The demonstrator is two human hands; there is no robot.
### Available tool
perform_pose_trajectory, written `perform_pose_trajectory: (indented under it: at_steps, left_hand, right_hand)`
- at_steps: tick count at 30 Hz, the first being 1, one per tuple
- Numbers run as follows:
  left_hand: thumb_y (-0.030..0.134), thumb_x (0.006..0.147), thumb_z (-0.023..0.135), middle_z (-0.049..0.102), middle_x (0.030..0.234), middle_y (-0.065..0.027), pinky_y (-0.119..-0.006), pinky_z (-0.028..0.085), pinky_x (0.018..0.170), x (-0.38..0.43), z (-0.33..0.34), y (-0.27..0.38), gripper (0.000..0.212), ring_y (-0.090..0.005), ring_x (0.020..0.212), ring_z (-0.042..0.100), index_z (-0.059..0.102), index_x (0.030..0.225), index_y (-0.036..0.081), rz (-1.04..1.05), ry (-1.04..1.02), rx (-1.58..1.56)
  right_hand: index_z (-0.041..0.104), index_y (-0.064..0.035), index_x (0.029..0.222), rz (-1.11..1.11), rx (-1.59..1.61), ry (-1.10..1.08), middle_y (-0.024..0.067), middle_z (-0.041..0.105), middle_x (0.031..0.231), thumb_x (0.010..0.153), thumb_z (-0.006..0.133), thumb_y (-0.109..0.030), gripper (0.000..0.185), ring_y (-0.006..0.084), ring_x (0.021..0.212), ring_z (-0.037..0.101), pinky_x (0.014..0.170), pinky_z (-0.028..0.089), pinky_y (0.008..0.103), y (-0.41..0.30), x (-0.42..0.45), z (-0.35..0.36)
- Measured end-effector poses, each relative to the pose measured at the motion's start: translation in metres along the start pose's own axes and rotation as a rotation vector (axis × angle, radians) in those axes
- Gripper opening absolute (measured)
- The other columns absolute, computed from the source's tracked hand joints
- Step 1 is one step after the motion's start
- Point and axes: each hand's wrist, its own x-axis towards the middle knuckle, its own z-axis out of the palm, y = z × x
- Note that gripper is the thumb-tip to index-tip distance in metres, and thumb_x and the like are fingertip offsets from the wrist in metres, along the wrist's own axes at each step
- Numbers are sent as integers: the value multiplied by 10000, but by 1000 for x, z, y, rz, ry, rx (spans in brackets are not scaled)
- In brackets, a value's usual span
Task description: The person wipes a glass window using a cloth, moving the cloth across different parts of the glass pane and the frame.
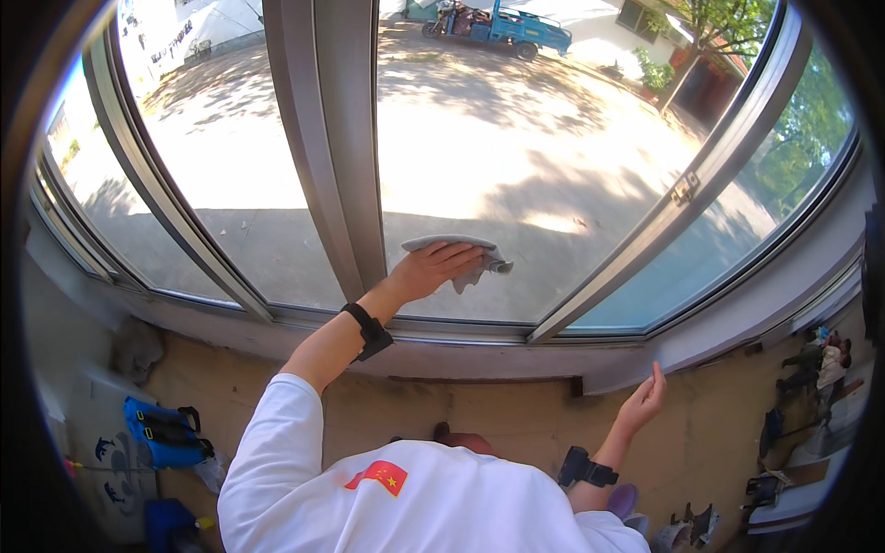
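With fingers laid over a grey cloth, my left hand presses it to the lower part of a window pane. One crumpled end of the cloth hangs down past my fingertips. A metal window post stands just left of that hand. My right hand is low at my side, below the sill on the right. It holds nothing; one finger stretches out and the others are loosely bent. Black straps with small boxes circle both wrists.
A metal sash with a latch slants up on the right. Beneath the glass runs the window track and sill. A blue bag lies at lower left, slippers at lower right. Several people appear far right. A blue three-wheeled cargo vehicle stands outside.
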Motion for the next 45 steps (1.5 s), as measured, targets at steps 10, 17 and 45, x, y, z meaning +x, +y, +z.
perform_pose_trajectory:
  at_steps: [10,17,45]
  left_hand:
    - [238,758,563,450,1305,-22,-433,273,988,187,-105,-89,454,-225,1220,382,528,1210,221,-347,495,203]
    - [237,823,450,277,1377,-250,-522,211,1028,241,-132,-77,540,-441,1273,244,368,1317,35,-453,512,178]
    - [230,732,542,294,1370,-218,-542,218,1006,189,-151,-150,601,-401,1267,266,404,1297,77,-483,606,340]
  right_hand:
    - [576,26,1085,86,60,-85,145,594,1062,896,412,-27,255,266,955,571,810,458,322,50,37,38]
    - [545,60,1113,67,217,-64,153,585,1104,927,391,-55,267,239,1019,567,890,441,309,117,75,65]
    - [536,54,1130,143,328,-107,156,591,1065,944,341,-69,296,224,933,589,818,463,304,145,109,87]
